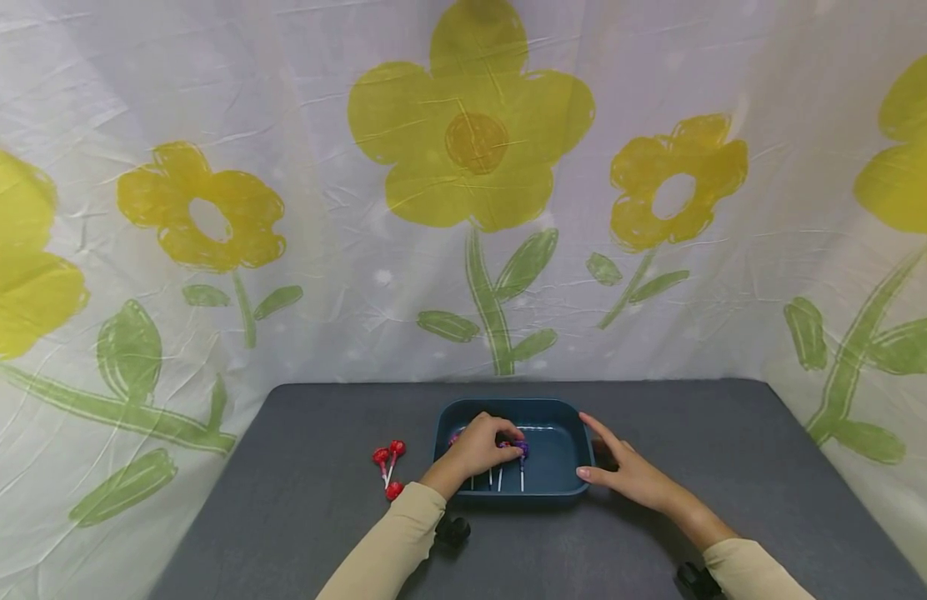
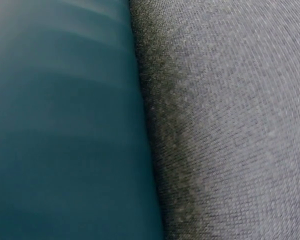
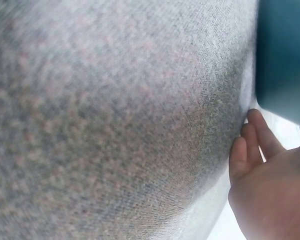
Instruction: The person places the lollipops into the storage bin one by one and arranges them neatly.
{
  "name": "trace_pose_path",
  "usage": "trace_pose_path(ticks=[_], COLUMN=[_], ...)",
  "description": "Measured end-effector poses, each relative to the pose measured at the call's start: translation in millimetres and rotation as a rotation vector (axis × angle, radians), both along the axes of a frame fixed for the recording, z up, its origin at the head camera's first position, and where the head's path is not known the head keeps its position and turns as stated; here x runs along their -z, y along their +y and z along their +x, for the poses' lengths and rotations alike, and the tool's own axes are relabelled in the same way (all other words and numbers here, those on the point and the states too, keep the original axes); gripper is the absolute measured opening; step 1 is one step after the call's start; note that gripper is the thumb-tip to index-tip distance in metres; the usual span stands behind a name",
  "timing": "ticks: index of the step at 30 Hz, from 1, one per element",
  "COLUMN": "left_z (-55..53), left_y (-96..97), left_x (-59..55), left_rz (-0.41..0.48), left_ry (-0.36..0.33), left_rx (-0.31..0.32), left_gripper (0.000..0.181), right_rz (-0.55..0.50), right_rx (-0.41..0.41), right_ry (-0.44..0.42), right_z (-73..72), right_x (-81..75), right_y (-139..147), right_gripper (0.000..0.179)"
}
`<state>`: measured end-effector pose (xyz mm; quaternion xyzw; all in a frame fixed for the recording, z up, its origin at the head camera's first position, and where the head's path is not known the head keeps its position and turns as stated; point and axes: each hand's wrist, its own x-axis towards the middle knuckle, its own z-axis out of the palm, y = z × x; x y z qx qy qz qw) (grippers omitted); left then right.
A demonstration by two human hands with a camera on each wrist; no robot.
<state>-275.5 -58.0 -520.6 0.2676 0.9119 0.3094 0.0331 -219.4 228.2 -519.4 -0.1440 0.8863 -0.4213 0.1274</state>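
A dark blue rectangular tray [image 1: 559,462] stands on the table, with several lollipops lying side by side in its left half. Over that half, my left hand [image 1: 474,450] pinches the head of a purple lollipop [image 1: 522,450] between thumb and index finger; its white stick points toward me. The left hand covers most of the other lollipop heads. At the tray's right end, my right hand [image 1: 634,477] spreads thumb and index finger along the rim. The right wrist view shows its other fingers [image 3: 238,155] low beside the tray wall [image 3: 285,60].
Several red lollipops [image 1: 381,456] lie on the grey table [image 1: 306,508] left of the tray. A white curtain [image 1: 343,275] with yellow flowers hangs behind the table. The tray's outer side [image 2: 65,130] fills the left of the left wrist view.
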Motion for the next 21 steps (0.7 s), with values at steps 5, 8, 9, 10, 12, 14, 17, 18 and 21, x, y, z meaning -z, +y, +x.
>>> trace_pose_path(ticks=[5,8,9,10,12,14,17,18,21], left_z=[-0.3,-0.2,-0.1,0.0,-0.1,-0.2,-0.5,-0.7,-0.8], left_y=[-1.2,-0.8,-0.6,-0.3,0.2,0.7,1.4,1.4,1.3], left_x=[3.5,3.5,3.0,2.5,1.8,1.3,1.2,1.6,3.0], left_rz=[0.002,-0.004,-0.012,-0.016,-0.038,-0.07,-0.097,-0.104,-0.101], left_ry=[0.056,0.059,0.054,0.035,0.024,0.024,0.032,0.037,0.047], left_rx=[0.024,0.031,0.032,0.033,0.051,0.075,0.103,0.107,0.098], left_gripper=[0.017,0.019,0.02,0.022,0.026,0.03,0.032,0.032,0.03], right_rz=[0.008,0.004,0.002,0.001,-0.004,-0.009,-0.008,-0.006,0.004], right_rx=[0.011,0.01,0.009,0.008,0.004,0.003,0.002,0.005,0.011], right_ry=[0.003,0.002,0.001,0.001,0.001,-0.001,-0.003,-0.004,-0.008], right_z=[0.8,1.2,1.2,1.2,1.2,1.2,1.4,1.6,2.0], right_x=[-0.3,-0.5,-0.4,-0.4,-0.4,-0.4,-0.5,-0.7,-1.5], right_y=[-1.4,-1.4,-1.3,-1.2,-1.0,-0.8,-0.9,-1.1,-1.7], right_gripper=[0.085,0.086,0.086,0.086,0.086,0.085,0.085,0.085,0.085])
